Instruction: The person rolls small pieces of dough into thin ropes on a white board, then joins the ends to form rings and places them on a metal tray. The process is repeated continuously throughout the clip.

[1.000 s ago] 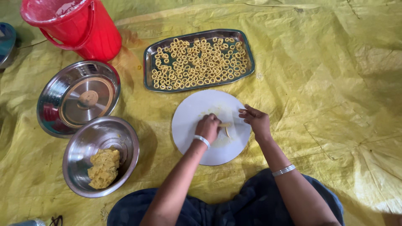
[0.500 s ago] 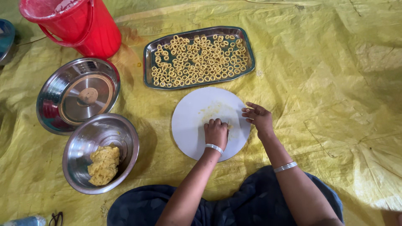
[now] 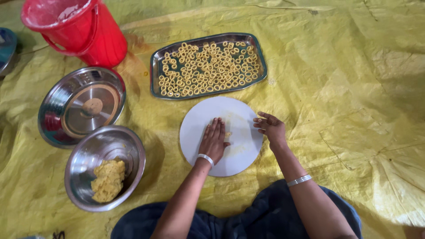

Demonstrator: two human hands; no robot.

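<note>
- left hand (image 3: 213,140) flat, fingers together, pressing dough bit (image 3: 227,133) on white round board (image 3: 199,121)
- right hand (image 3: 270,127) loosely open, resting at board edge
- tray of dough rings (image 3: 208,64) just beyond

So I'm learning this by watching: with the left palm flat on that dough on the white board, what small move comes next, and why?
Probably keep rolling the left hand back and forth over the dough piece on the white round board. Only a short bit shows beside the palm, not yet a strand to loop like the rings in the steel tray. The right hand steadies the board's edge.
</note>
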